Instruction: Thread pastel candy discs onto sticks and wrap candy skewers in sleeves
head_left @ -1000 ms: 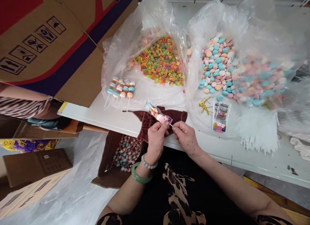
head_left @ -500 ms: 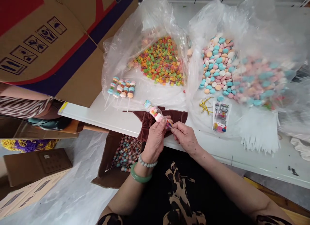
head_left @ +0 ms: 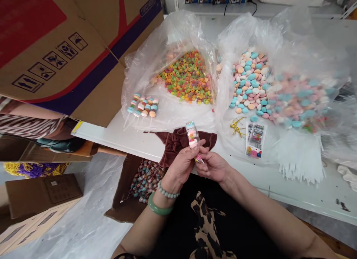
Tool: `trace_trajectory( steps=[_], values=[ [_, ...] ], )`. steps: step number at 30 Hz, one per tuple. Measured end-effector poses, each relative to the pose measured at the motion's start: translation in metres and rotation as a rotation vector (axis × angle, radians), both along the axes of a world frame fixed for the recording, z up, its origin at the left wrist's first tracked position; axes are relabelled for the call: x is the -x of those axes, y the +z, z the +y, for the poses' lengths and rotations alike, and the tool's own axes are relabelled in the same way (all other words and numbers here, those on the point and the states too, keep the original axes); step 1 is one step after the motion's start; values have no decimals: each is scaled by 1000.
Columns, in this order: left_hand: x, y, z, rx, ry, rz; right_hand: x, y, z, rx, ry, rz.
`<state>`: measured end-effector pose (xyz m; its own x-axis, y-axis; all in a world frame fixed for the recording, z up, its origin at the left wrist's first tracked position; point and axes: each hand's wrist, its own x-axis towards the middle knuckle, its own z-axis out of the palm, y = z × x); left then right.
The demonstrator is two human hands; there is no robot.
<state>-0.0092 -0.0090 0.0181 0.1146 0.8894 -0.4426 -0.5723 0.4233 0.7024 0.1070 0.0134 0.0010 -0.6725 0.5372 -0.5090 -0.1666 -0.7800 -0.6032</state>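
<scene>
A candy skewer in a clear printed bag [head_left: 192, 134] is between my two hands, standing nearly upright in the view, its pink and white sweets showing through. My left hand [head_left: 181, 162] pinches the bag's lower part between thumb and fingers. My right hand [head_left: 213, 165] is closed around its bottom end, where a colourful gathered piece and a pale tip stick out. Beneath lies a brown cloth [head_left: 174, 145] on the table edge. To the right are gold twist ties [head_left: 237, 127], flat printed bags [head_left: 255, 140] and white sticks [head_left: 301, 155].
Large plastic bags hold gummy rings [head_left: 186, 80] and pastel candies [head_left: 251, 80]. Several unwrapped candy skewers [head_left: 143, 106] lie at the left. A big carton [head_left: 92, 77] stands beside the table. Below, an open box [head_left: 119, 203] contains many finished skewers. A person's striped clothing [head_left: 28, 117] shows at left.
The bagged skewer has swung from a leftward slant to nearly upright. My right hand has turned palm-up and opened its grip wider around the bottom end. The camera view has tilted up slightly.
</scene>
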Motion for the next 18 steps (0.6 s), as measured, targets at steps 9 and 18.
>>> trace_trajectory(
  steps=[9, 18],
  values=[
    [-7, 4, 15, 174, 267, -166, 4, 32, -22, -1641, -239, -1081],
    [-17, 7, 12, 207, 61, -284, -13, 18, 9, -1043, -268, -870]
  ],
)
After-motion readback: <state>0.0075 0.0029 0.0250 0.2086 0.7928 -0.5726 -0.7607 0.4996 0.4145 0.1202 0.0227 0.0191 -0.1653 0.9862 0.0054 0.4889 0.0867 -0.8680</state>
